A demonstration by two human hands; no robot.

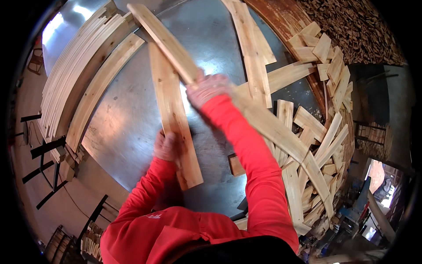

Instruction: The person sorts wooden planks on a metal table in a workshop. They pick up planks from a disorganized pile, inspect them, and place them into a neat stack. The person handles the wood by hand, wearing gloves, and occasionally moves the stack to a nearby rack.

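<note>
My left hand (165, 146) is closed on the left edge of a flat pale wooden board (169, 101), near its lower end; its fingers are partly blurred. A second, longer board (160, 42) slants from the top of the view down to my right hand (210, 90). My right hand grips that board, whose upper part crosses over the top end of the first one. Past my right forearm, another length of board (274, 127) runs down to the right; the arm hides whether it is the same piece. Underneath lies a shiny grey metal tabletop (125, 110).
At the left stands a neat stack of long boards (83, 66), with a single board (99, 83) beside it. Loose boards (252, 53) lie at the far right, and short offcuts (325, 167) are heaped along the right edge. Black metal brackets (48, 149) jut out at the left.
</note>
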